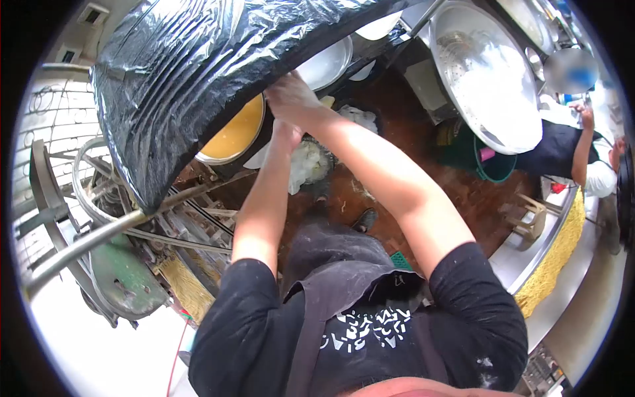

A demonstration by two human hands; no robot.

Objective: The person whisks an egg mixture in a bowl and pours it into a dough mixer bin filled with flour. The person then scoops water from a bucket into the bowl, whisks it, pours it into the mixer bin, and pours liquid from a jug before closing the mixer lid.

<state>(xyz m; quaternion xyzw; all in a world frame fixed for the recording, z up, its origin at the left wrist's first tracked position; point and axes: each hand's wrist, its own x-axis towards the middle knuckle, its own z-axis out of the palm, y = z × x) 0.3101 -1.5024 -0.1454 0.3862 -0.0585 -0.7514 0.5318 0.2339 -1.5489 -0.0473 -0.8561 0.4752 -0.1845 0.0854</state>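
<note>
A wrinkled sheet of black plastic (218,66) covers something large in front of me. Both my arms stretch forward to its near edge, hands close together. My right hand (291,96) is at that edge, smeared, with its fingertips hidden. Just below it, my left hand (289,134) is largely covered by the right one, so its fingers do not show clearly. Beside them, partly under the plastic, is a round pan of yellow contents (235,135). A pale metal basin (331,65) lies beyond my right hand. Clear plastic bagging (309,162) is below my hands.
Metal rails (92,248) and a green machine part (126,278) stand at left. A big pale tub (489,79) is at upper right, above a green bucket (496,177). A person (579,149) works at far right, near a wooden stool (529,221) and a yellow strip (552,258).
</note>
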